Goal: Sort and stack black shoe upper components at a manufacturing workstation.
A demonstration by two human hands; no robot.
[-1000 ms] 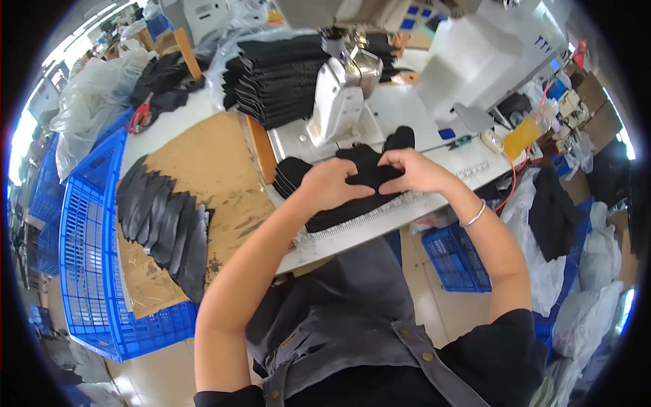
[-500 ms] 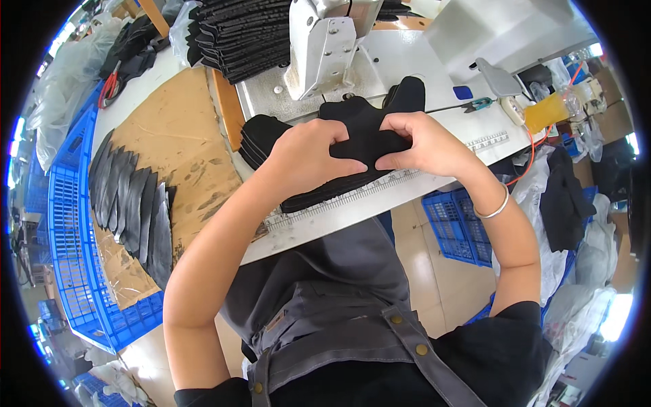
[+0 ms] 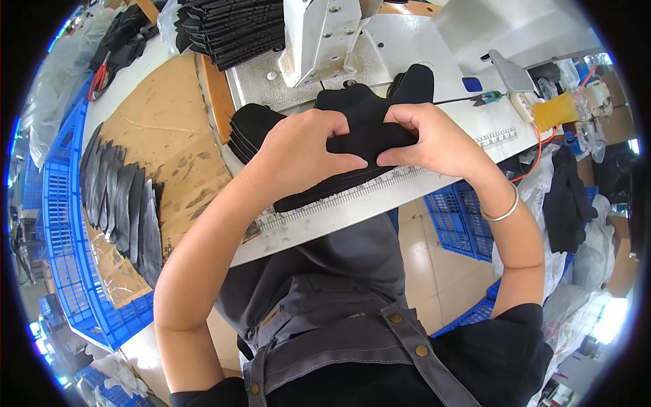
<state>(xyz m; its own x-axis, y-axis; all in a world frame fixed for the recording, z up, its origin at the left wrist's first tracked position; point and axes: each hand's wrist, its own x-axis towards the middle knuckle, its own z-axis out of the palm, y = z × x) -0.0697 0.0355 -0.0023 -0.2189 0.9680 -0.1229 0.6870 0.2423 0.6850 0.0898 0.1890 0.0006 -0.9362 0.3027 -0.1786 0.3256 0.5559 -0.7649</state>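
Observation:
A curved black fabric piece (image 3: 366,119) lies across the machine bed in front of me, over a pile of similar black pieces (image 3: 251,129). My left hand (image 3: 305,146) pinches its left side, thumb towards the middle. From the other side my right hand (image 3: 430,142) grips the same piece, its thumb almost meeting the left one. The fingertips are tucked out of sight behind the cloth. Just behind rises the white head of a sewing machine (image 3: 319,44); its needle area cannot be made out.
A ruler strip (image 3: 339,199) runs along the table's front edge. At the back left stands a tall stack of black pieces (image 3: 230,30). Dark strips (image 3: 122,203) lie on cardboard (image 3: 169,122) by a blue crate (image 3: 68,251). Red-handled scissors (image 3: 100,78) and green snips (image 3: 485,99) lie farther off.
My view has shifted slightly, so the machine sits a little higher in it. Both hands keep their hold on the black fabric piece, with hardly any movement.

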